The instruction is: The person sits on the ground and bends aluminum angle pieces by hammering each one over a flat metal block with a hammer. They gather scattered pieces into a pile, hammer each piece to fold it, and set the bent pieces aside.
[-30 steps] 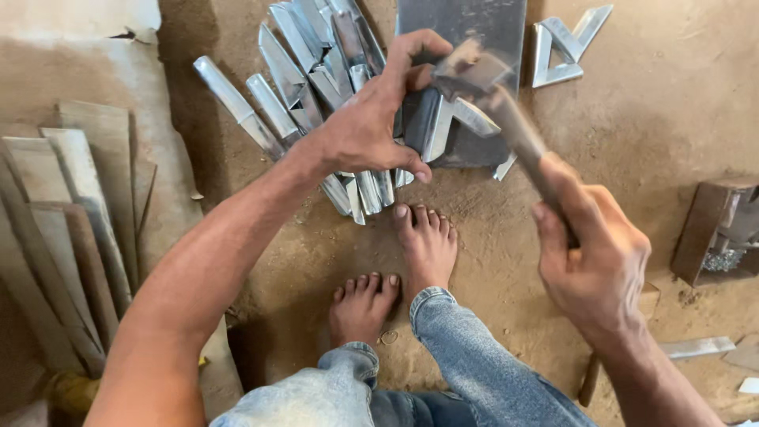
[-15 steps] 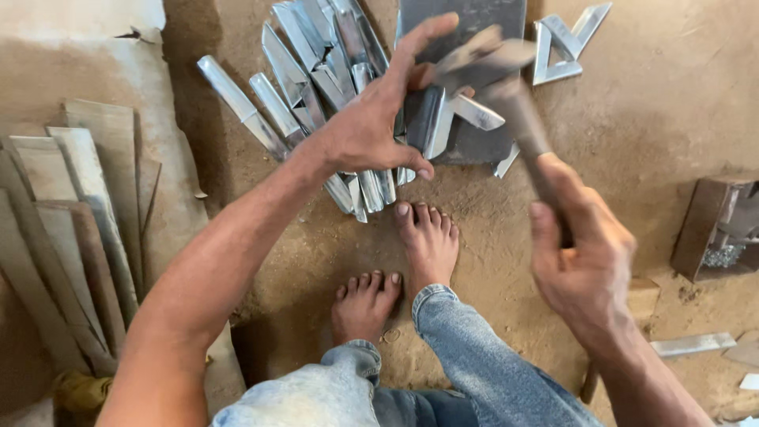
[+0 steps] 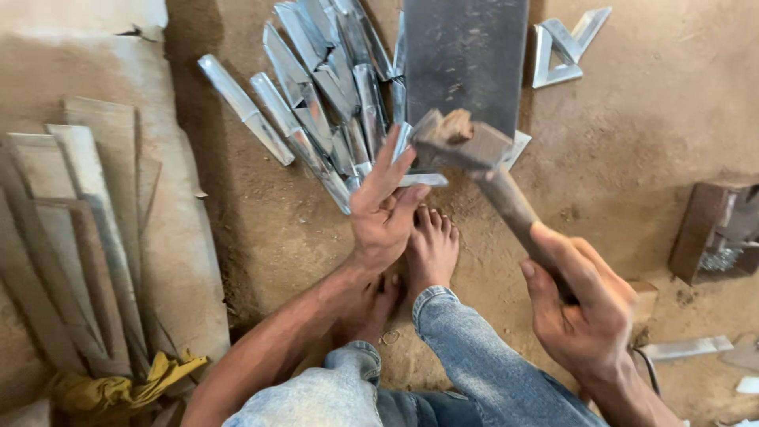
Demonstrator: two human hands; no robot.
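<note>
I see the hammer (image 3: 466,146) gripped low on its wooden handle by my right hand (image 3: 581,312), fingers wrapped fully shut around the shaft. Its worn head hangs over the lower edge of the dark steel plate (image 3: 466,55), just above a small bent strip of shiny metal (image 3: 419,179). Half a second ago the head sat higher up against the plate; it has since dropped toward the plate's near edge, and the hand has swung down with it.

My left hand (image 3: 383,213) lies just left of the hammer head, fingers spread and mostly straight, fingertips resting on the strip. I cannot tell whether it pinches the strip or only steadies it. Earlier this hand reached further up, across the plate's face; it has drawn back toward me.

Below the plate, my bare feet (image 3: 431,249) rest on the dirt floor (image 3: 617,142), jeans (image 3: 474,364) cuffed at the ankle, much as before.

Left of the plate fans a heap of folded metal channels (image 3: 316,95), unchanged. Right of the plate's top corner lies a triangular metal bracket (image 3: 563,51). Far left of the plate, flat boards (image 3: 87,229) are stacked, a yellow rag (image 3: 126,387) at their near end. Well right of the plate stands a rusty box (image 3: 715,229).
</note>
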